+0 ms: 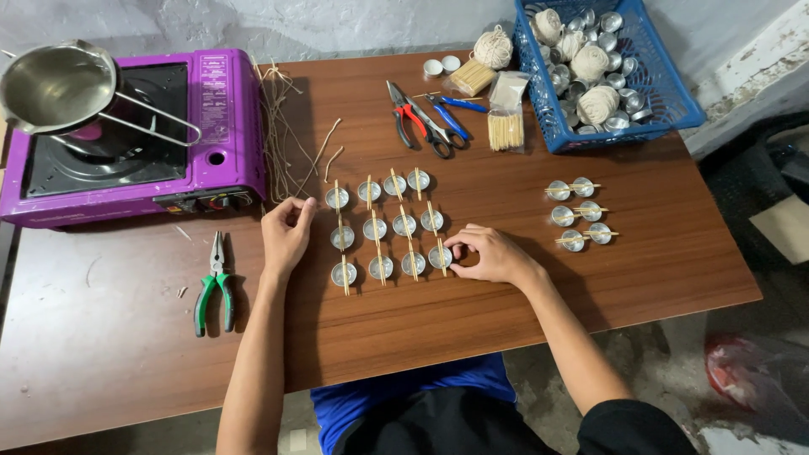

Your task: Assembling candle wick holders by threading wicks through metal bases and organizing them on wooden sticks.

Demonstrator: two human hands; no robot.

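Hands (286,236) rest on wooden table (590,286) beside concrete wall (337,21).

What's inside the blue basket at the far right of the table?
The blue basket holds balls of pale string and many small metal cups. Whatever lies beneath that pile, and the basket's floor, is covered and cannot be seen.

Both bare forearms reach forward from the bottom edge, converging slightly. The left hand (286,236) lies palm down, its fingers (299,211) curled loosely inward. The right hand (491,254) rests knuckles up, wrist bent leftward, thumb and fingers (459,244) pinched together at their tips.
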